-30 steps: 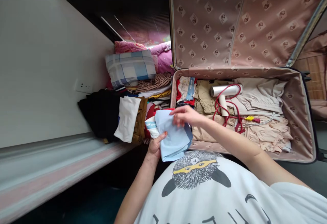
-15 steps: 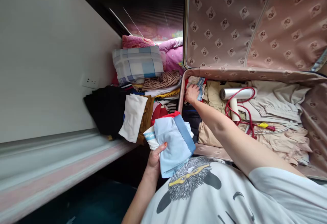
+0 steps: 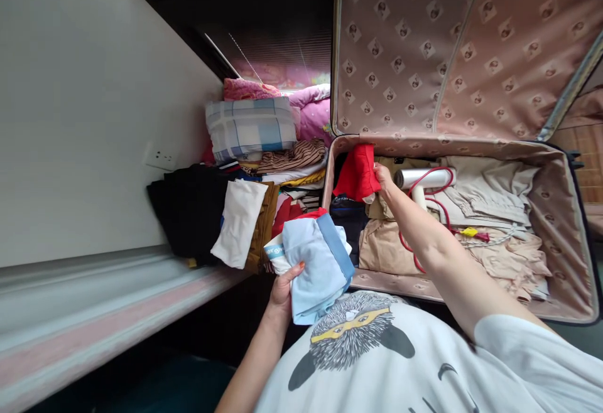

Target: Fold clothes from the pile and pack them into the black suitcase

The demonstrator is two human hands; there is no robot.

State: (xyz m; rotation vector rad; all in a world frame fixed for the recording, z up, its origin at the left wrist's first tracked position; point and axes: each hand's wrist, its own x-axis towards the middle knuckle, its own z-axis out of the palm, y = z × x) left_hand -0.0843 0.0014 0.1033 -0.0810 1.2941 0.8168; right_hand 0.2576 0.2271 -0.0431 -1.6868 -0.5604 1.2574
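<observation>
My left hand [image 3: 284, 287] is closed on a small stack of folded underpants: light blue ones [image 3: 311, 268] with a darker blue waistband lie on top. White ones [image 3: 277, 255] with a lettered band and a bit of red show underneath. Over the left end of the suitcase [image 3: 328, 168], my right hand [image 3: 383, 176] grips a folded red garment [image 3: 360, 174] by its right side. The right thumb and some fingers are hidden by the cloth. Dark folded clothes [image 3: 348, 225] lie just below the red garment, inside the case.
The suitcase's patterned lid [image 3: 396, 55] stands open at the back. Beige clothes [image 3: 384, 246] and a white hair dryer [image 3: 424, 179] with a red cord are in it. Left of it are piled clothes, a white folded cloth [image 3: 240, 221], black fabric [image 3: 188, 212] and a checked pillow [image 3: 252, 125].
My right hand has pulled back to the right and now holds the red garment raised; before, it pressed on a white and blue patterned piece with red edges. My left hand keeps its stack.
</observation>
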